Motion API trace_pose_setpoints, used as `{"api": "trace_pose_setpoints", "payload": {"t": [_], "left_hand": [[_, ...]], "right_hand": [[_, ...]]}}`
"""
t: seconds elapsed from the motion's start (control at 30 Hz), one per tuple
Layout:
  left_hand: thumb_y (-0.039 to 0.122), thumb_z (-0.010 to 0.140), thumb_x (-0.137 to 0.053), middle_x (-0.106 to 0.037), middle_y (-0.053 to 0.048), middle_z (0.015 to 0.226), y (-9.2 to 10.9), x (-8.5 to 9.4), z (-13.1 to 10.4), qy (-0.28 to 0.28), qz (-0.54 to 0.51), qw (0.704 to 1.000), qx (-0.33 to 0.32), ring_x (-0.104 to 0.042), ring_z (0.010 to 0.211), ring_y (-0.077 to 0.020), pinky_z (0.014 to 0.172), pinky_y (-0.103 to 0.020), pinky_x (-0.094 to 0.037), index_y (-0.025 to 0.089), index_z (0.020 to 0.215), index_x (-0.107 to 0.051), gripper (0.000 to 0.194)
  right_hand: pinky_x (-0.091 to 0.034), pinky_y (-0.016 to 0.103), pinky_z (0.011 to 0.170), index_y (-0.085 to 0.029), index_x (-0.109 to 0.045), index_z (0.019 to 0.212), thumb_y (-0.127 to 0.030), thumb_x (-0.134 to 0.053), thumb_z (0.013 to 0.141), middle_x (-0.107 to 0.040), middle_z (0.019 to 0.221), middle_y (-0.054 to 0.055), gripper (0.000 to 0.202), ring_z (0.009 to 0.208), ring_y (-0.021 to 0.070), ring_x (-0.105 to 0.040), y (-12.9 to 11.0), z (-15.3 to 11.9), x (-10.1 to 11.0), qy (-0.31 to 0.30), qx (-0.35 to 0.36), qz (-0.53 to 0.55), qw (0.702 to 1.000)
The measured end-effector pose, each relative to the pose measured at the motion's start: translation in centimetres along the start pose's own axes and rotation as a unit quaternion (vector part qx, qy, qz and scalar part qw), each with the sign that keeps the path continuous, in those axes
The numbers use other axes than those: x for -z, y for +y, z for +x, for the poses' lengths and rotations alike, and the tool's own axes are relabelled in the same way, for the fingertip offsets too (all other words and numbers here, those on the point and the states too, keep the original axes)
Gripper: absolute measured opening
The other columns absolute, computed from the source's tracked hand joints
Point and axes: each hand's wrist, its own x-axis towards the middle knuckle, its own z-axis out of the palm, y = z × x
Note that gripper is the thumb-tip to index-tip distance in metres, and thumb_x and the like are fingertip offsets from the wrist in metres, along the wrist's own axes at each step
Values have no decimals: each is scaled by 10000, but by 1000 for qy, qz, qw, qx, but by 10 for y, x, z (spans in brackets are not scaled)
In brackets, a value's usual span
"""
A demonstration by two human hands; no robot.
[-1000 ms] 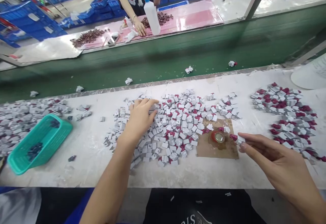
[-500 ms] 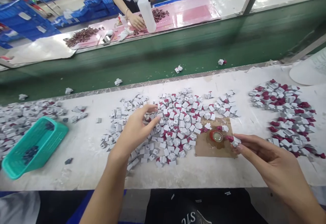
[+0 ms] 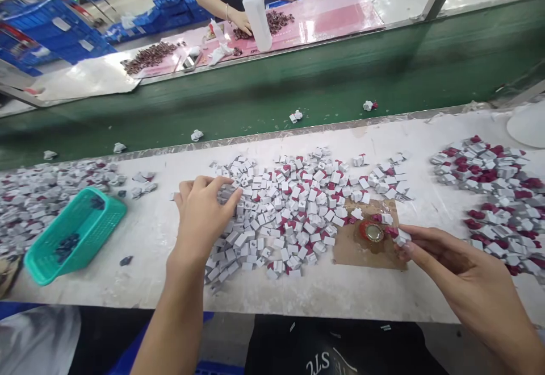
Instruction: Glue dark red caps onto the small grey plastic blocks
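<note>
My left hand (image 3: 202, 213) is over the left edge of a pile of small light-grey and maroon pieces (image 3: 293, 210). Its thumb and index finger stand apart; the other fingertips are partly hidden. Between the thumb and fingers of my right hand (image 3: 460, 273) is a small grey piece with a maroon end (image 3: 398, 236). That maroon end points toward a small red-rimmed round dish (image 3: 373, 231) with wet-looking contents. The dish sits on a brown cardboard square (image 3: 355, 253), where a few grey and maroon pieces also lie.
A green basket (image 3: 113, 216) with dark pieces stands left, beside more grey pieces (image 3: 46, 187). Another grey-maroon heap (image 3: 489, 176) lies right. Past the table edge runs a green strip (image 3: 255, 96) with scattered pieces. Across it a co-worker's hand (image 3: 242, 21) touches brown pieces near a bottle (image 3: 259, 23).
My left hand has moved left, from the middle of the pile to its left edge. My right hand keeps its piece near the dish. The co-worker's raised hand has come down.
</note>
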Motion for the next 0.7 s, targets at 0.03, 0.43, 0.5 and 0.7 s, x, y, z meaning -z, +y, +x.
{"api": "trace_pose_setpoints", "payload": {"t": [0.03, 0.43, 0.5, 0.7], "left_hand": [[540, 1059, -606, -763, -231, 1332, 1, 1, 2, 0, 0, 1000, -1, -559, 1433, -579, 1171, -764, -479, 278, 1176, -845, 373], [291, 1091, -717, -851, -14, 1146, 81, -26, -112, -97, -342, 912, -204, -816, 951, -268, 819, -432, -706, 396, 1235, -792, 193], [160, 1103, -649, -851, -37, 1173, 99, -50, -143, -119, -394, 877, -247, -843, 991, -251, 817, -395, -717, 359, 1230, -753, 258], [44, 1094, -569, -823, -81, 1166, 118, -90, -175, -125, -383, 866, -297, -845, 1070, -271, 887, -405, -721, 282, 1193, -694, 287]], "right_hand": [[-787, 333, 758, -319, -967, 1081, -563, -963, 882, -944, 1075, 69, 314, 918, 325, -923, -1, -1, -1, 7, 1, 3, 1000], [-767, 378, 902, -297, -933, 1144, -359, -856, 1020, -881, 1078, 62, 159, 984, 249, -872, -8, -14, -22, 32, 55, 39, 997], [-764, 383, 905, -298, -928, 1149, -347, -843, 1027, -873, 1069, 59, 157, 981, 245, -865, -8, -16, -23, 32, 55, 36, 997], [-753, 415, 926, -294, -908, 1168, -357, -816, 1058, -860, 1087, 71, 156, 1031, 264, -852, -5, -18, -25, 26, 74, 22, 997]]}}
